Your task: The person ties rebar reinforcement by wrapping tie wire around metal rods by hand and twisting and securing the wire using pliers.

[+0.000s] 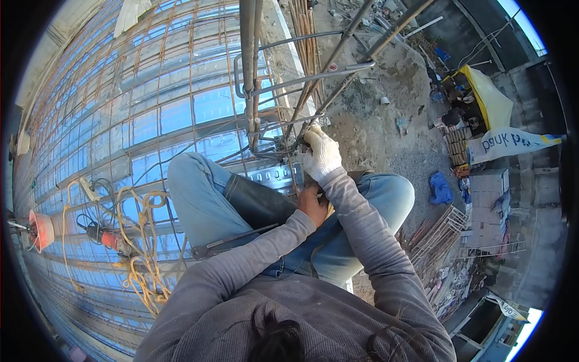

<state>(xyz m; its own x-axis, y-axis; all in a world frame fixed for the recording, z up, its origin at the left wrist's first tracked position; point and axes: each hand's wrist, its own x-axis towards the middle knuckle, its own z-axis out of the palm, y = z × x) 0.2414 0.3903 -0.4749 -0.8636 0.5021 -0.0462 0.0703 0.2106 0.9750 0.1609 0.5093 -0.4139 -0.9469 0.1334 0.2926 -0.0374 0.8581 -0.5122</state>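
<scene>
My right hand (321, 151), in a white knit work glove, is closed around a thin steel bar (314, 118) near the foot of the scaffold frames. Its fingertips are partly hidden where several bars meet. Just below it, my left hand (312, 206) is bare and curled shut beside my dark boot (259, 202); what it holds, if anything, is hidden by the fingers and the right sleeve. A slim dark tool (232, 239) lies across my lap under the left forearm. An upright scaffold post (248, 72) stands ahead of my knees.
Rebar mesh (160, 99) over shiny metal decking spreads out leftward. A red power tool (114, 241), yellow rope (148, 265) and a red bucket (41, 231) are on it. Past the deck edge at right, the lower ground holds a blue tarp (441, 188) and stacked metal frames (437, 232).
</scene>
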